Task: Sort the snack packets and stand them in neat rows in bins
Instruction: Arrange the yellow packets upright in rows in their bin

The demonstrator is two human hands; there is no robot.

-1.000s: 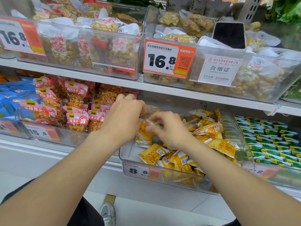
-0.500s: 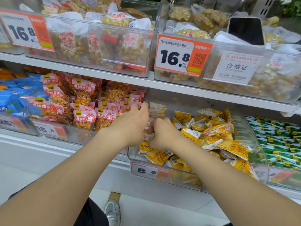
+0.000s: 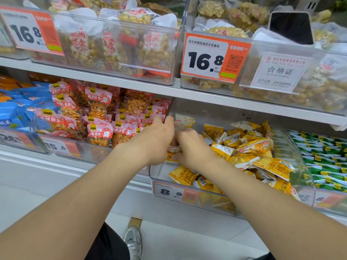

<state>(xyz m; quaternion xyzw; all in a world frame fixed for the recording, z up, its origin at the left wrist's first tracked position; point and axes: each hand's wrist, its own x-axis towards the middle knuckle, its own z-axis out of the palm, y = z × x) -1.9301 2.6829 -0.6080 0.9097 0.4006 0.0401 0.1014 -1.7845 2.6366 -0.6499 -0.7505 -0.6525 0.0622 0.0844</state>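
A clear plastic bin (image 3: pixel 306 177) on the lower shelf holds several small yellow snack packets (image 3: pixel 249 147), most in a loose heap on its right side. Both my hands are at the bin's left wall. My left hand (image 3: pixel 155 141) curls round a row of upright yellow-and-white packets (image 3: pixel 183 121) against that wall. My right hand (image 3: pixel 193 149) presses in beside it, fingers curled on the same packets (image 3: pixel 173 149). Its fingertips are hidden behind the packets. A few packets (image 3: pixel 183 175) lie flat at the bin's front.
Left of this bin stands a bin of red peanut packets (image 3: pixel 99 117), then blue packets (image 3: pixel 16 111). Green packets (image 3: pixel 323 156) fill the bin on the right. The shelf above (image 3: pixel 169 91) carries clear bins of bagged peanuts (image 3: pixel 116 44) with 16.8 price tags (image 3: pixel 212 57).
Both hands have moved back and left along the bin wall, closing together on the row of upright packets. The camera has moved closer.
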